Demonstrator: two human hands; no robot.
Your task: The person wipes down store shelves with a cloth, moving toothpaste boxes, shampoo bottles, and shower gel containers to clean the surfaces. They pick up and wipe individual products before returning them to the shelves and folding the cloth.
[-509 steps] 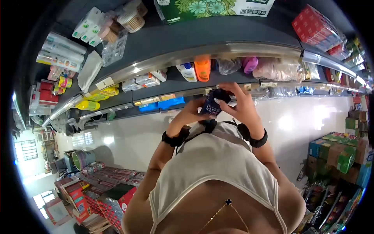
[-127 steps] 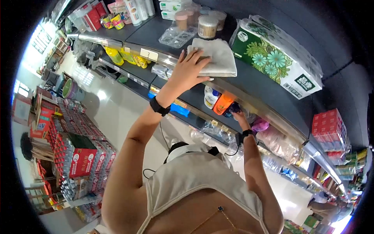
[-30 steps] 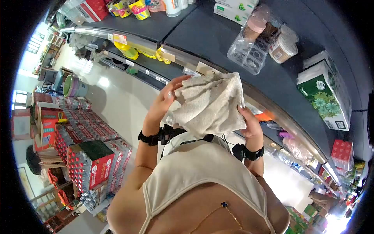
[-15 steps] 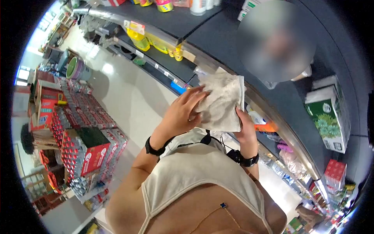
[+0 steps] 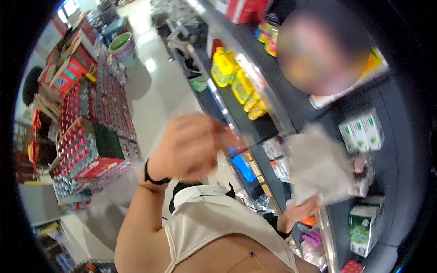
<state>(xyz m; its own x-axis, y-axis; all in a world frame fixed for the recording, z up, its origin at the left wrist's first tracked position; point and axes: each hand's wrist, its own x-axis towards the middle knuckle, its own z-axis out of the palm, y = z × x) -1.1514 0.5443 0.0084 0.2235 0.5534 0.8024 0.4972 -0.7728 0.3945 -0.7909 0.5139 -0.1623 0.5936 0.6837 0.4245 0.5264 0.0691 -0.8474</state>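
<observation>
An off-white folded cloth (image 5: 318, 166) is spread over the front edge of the dark shelf, gripped at its near corner by my right hand (image 5: 298, 211). My left hand (image 5: 189, 145) is raised away from the cloth, over the aisle in this view. Motion smears its fingers. Right of the cloth lies a small clear-wrapped item (image 5: 362, 175). Behind it stand white boxes with green marks (image 5: 363, 132).
Yellow bottles (image 5: 224, 68) line the lower shelf level. A green-and-white box (image 5: 364, 230) stands at the right on the dark shelf (image 5: 314, 116). Stacked packs of red-capped bottles (image 5: 82, 145) and a green-lined bucket (image 5: 122, 48) flank the aisle at left.
My left hand has let go of the cloth and moved left. My right hand has carried the cloth right and down over the shelf edge. The view has turned.
</observation>
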